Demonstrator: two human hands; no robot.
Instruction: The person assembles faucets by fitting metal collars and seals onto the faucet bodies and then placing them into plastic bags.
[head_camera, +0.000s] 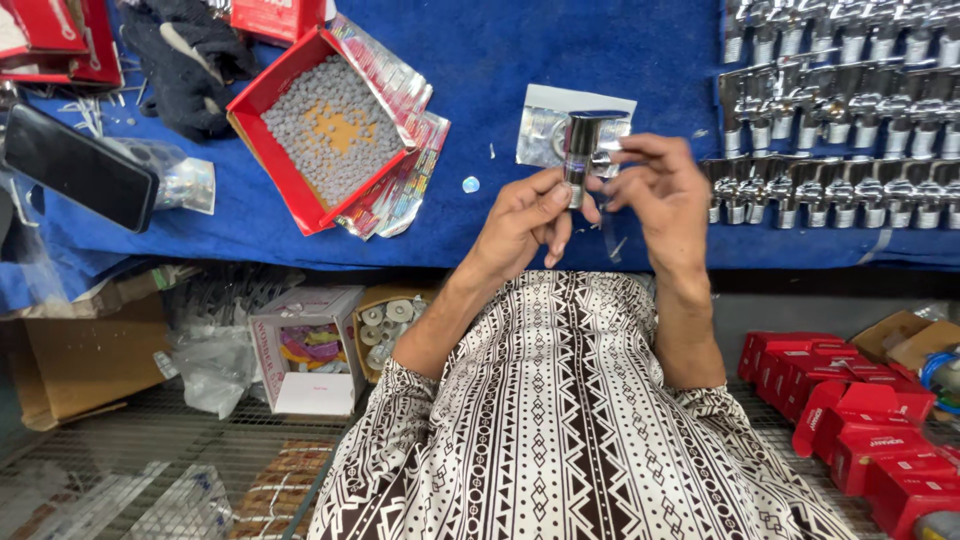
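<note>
A blue cloth (560, 60) covers the bench and serves as the landmark. At its right end lie rows of chrome valves (840, 120), lined up side by side, probably to keep them sorted. At its left end sits an open red box (262, 150) of small grey washers, within reach. Above the cloth's near edge, the left hand (520, 220) pinches one chrome valve (580, 150) upright by its lower end, while the right hand (665, 195) closes its fingertips on the valve's side.

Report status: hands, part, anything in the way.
Left hand and right hand both grip chrome valve above blue mat. Clear bag lies behind; nothing blocking.
</note>
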